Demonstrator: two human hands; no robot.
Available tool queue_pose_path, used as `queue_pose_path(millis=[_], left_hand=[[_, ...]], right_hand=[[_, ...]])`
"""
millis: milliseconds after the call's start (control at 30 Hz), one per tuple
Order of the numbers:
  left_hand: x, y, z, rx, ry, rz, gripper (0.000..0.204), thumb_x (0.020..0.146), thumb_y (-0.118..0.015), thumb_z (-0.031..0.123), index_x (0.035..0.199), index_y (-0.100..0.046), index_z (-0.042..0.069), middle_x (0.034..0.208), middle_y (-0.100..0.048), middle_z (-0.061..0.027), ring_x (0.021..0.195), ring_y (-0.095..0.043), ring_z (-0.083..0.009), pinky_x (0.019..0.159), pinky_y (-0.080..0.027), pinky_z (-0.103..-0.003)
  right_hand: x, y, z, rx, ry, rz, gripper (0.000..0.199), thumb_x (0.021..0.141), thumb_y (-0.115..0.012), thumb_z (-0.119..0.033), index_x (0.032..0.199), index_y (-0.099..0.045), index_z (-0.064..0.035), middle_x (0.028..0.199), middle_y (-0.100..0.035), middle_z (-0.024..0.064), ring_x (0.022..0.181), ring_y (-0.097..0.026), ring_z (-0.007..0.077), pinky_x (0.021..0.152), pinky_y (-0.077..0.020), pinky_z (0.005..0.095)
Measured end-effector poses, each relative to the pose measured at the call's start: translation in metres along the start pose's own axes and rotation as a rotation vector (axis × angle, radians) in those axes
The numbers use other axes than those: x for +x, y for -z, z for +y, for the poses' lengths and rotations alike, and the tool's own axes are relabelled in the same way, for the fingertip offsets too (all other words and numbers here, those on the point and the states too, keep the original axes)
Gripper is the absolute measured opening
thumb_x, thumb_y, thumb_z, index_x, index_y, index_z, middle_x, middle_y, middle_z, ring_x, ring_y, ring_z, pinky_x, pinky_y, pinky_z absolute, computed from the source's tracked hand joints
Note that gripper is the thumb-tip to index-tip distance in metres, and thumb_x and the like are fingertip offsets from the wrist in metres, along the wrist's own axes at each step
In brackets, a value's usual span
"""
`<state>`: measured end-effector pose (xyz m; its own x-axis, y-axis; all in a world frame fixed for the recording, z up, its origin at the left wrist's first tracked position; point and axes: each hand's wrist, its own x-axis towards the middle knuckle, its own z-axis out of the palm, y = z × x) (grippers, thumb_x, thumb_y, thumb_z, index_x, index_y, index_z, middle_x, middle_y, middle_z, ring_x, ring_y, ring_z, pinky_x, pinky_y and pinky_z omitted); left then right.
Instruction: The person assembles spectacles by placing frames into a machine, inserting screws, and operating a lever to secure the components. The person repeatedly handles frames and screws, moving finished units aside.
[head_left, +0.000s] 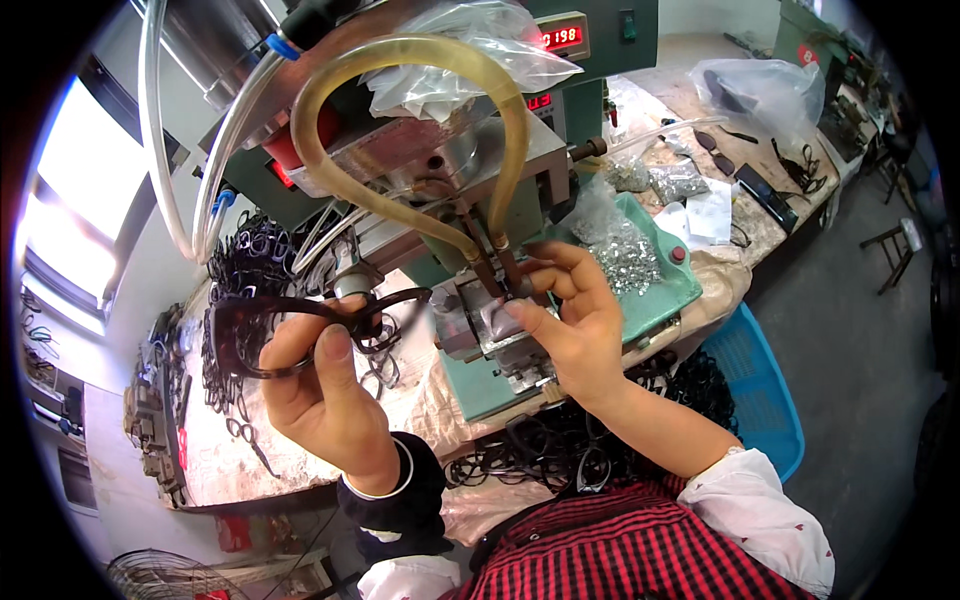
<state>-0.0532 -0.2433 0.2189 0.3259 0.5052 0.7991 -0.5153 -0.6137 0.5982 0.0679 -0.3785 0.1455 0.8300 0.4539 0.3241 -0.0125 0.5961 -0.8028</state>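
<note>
My left hand [335, 405] grips a dark eyeglass frame [232, 345] between thumb and fingers, holding it up left of the bench machine. My right hand [585, 340] is at the machine's small metal fixture [480, 320]. Its thumb and fingers close together there, just beside the brown metal prongs [484, 272]; what they pinch is too small and too covered to name. A thick yellowish hose [517, 130] loops down to those prongs. Close to my right hand, a heap of small shiny metal parts [630, 258] lies on the green machine base [685, 285].
Piles of dark eyeglass frames [262, 240] lie left of the machine, with more [540, 445] below its front edge. A blue plastic basket [785, 400] stands at right. Sunglasses [714, 152], a phone [765, 197] and plastic bags [770, 95] lie on the far bench.
</note>
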Motion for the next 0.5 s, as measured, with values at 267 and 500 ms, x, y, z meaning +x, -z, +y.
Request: queue_pose_path(millis=[267,500], left_hand=[[0.001,-0.001,-0.001,-0.018,0.026,0.028,0.012,0.101,-0.057,0.004,0.109,-0.060,-0.003,0.099,-0.068,-0.0166,0.088,-0.068,-0.0233,0.077,-0.059,-0.035],[-0.049,-0.007,-0.006,0.228,-0.347,-0.469,0.018,0.077,-0.073,0.000,0.094,-0.075,0.007,0.095,-0.076,-0.0112,0.077,-0.064,-0.0221,0.067,-0.049,-0.035]], right_hand=[[-0.002,-0.001,-0.015,-0.055,-0.107,0.019,0.049,0.088,-0.065,0.005,0.133,-0.047,0.0046,0.118,-0.065,0.0121,0.104,-0.062,0.0162,0.093,-0.0474,0.0295],[-0.005,0.056,-0.049,-0.898,0.106,-0.206,0.035,0.087,-0.061,-0.003,0.122,-0.067,-0.0034,0.120,-0.069,0.0159,0.113,-0.066,0.0281,0.100,-0.0491,0.0372]])
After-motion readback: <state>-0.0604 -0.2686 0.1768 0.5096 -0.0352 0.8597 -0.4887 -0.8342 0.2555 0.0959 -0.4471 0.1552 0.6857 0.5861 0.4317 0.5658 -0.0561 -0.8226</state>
